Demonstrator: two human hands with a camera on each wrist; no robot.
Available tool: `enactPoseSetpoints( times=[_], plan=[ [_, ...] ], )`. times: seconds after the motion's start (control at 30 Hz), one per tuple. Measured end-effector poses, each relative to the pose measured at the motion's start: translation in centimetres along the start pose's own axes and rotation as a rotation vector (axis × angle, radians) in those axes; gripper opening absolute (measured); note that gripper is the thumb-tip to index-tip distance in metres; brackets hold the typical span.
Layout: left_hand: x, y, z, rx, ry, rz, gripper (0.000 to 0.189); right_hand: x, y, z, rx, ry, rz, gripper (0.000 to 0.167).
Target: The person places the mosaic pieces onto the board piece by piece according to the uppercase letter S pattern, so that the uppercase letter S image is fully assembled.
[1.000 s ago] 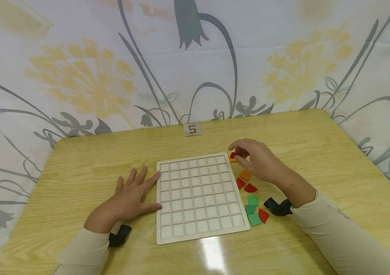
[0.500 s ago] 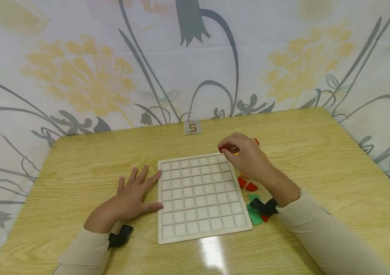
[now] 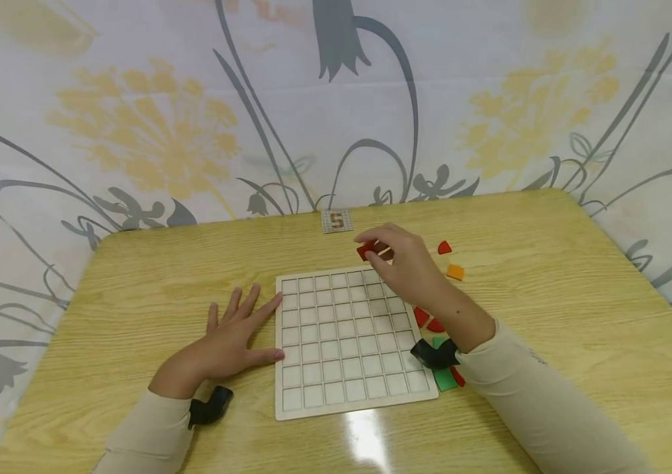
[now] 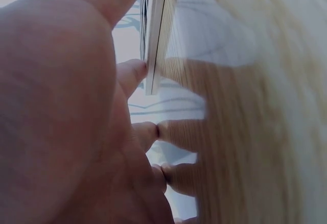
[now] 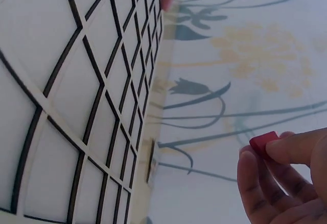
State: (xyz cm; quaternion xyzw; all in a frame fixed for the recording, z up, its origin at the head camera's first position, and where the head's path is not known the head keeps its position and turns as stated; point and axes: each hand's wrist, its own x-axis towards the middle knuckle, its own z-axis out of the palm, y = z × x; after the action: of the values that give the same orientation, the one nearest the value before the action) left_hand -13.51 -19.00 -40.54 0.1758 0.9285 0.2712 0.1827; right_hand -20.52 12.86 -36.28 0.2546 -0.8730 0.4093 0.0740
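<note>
My right hand (image 3: 407, 266) pinches a red tile (image 5: 264, 143) between thumb and fingers, above the far right part of a pale board (image 3: 336, 355) marked off in square cells. In the right wrist view the tile stands out from the fingertips, off to the side of the grid. My left hand (image 3: 223, 342) lies spread on the table at the board's left side. Its thumb and index fingertip are right at the board's edge, and the left wrist view shows a fingertip (image 4: 134, 73) against that edge.
A small card (image 3: 336, 221) with a coloured pattern lies at the table's far edge. To the right of the board are a red quarter-round tile (image 3: 444, 247), an orange tile (image 3: 455, 272), more red tiles (image 3: 421, 316) and green tiles (image 3: 445, 380), some partly covered by the right forearm.
My right hand has moved left from the tile pile to over the board's far edge, carrying the red tile. The left hand has kept its place beside the board.
</note>
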Motion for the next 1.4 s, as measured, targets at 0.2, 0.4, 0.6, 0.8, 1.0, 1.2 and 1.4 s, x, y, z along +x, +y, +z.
enactPoseSetpoints(
  times=[0.2,0.4,0.6,0.8,1.0,1.2,1.4],
  plan=[
    [-0.3,-0.3,0.0,0.003,-0.015,-0.014,0.093,0.1,0.2,0.8,0.032,-0.072,0.039,0.036],
    [-0.6,-0.7,0.0,0.014,-0.008,-0.020,0.093,0.4,0.6,1.3,0.005,-0.119,0.051,0.037],
    [-0.4,-0.6,0.1,0.017,-0.002,-0.007,0.093,0.4,1.2,1.7,0.018,-0.194,0.097,0.029],
    [-0.2,-0.2,-0.3,0.016,0.005,0.002,0.092,0.1,1.7,1.9,0.032,-0.240,0.133,0.015],
    [-0.1,0.0,-0.3,-0.007,-0.003,0.006,0.092,-0.1,2.1,2.0,0.036,-0.283,0.136,0.010],
    [0.0,0.0,-0.1,0.001,-0.003,0.006,0.092,-0.2,2.3,2.0,0.027,-0.310,0.148,0.009],
    [0.1,-0.2,0.0,0.003,-0.009,0.009,0.091,-0.2,2.6,2.2,0.011,-0.323,0.152,0.010]
  ],
)
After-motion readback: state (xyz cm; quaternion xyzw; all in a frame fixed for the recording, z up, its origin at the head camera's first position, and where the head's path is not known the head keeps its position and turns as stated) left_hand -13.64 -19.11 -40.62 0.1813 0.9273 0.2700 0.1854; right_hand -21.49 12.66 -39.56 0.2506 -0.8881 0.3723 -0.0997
